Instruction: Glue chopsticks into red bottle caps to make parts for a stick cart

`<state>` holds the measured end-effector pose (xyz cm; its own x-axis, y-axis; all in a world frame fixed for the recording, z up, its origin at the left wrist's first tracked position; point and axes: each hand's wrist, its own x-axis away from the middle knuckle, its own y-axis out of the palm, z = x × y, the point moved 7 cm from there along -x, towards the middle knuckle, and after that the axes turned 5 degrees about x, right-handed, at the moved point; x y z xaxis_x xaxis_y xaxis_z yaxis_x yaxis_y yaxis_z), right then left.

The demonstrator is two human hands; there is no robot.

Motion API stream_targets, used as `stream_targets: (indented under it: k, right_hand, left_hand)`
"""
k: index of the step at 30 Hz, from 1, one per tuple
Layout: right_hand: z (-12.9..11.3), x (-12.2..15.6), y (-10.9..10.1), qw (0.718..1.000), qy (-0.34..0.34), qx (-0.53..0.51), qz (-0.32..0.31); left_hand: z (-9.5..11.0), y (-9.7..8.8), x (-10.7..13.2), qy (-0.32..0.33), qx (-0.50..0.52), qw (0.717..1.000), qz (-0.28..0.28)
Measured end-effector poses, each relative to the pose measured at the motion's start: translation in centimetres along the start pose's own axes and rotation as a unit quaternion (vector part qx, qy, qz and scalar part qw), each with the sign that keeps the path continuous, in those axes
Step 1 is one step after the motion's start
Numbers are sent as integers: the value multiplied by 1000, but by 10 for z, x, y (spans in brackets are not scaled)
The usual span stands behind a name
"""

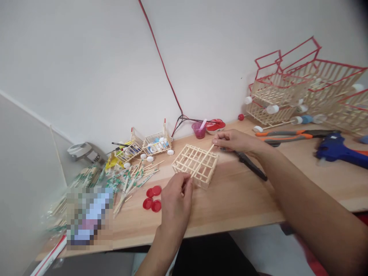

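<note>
While the left hand (175, 201) is half closed and its fingers hold the near edge of a cage made from wooden sticks (195, 165), the right hand (234, 141) pinches one loose stick (209, 150) at the far corner of this cage, which stands on the desk (238, 199) between both hands. Black pliers (250, 165) lie just under the right hand, and four red bottle caps (152, 197) lie near the left hand. Farther right on the desk are orange-handled pliers (296, 135), a blue glue gun (336, 149) and bigger stick baskets with red edges (310, 84).
</note>
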<state>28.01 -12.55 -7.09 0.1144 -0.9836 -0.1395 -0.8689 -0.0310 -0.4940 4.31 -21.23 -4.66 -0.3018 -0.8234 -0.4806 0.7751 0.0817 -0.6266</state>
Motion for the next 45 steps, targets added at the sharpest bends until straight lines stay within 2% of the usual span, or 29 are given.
stream_targets:
  k: [7, 17, 24, 36, 45]
  right_hand:
    - [-4, 2, 3, 999, 18, 34, -32]
    - [0, 1, 6, 998, 27, 38, -46]
    - [5, 0, 6, 998, 24, 36, -43]
    - [0, 1, 7, 999, 19, 8, -39]
    - [1, 3, 7, 998, 45, 21, -46]
  left_hand:
    - [-3, 4, 6, -3, 11, 1000, 12]
    - [1, 4, 6, 9, -12, 999, 34]
    - [5, 3, 8, 30, -36, 998, 47]
    - [3, 4, 11, 24, -69, 996, 49]
    - [4, 3, 13, 24, -70, 996, 56]
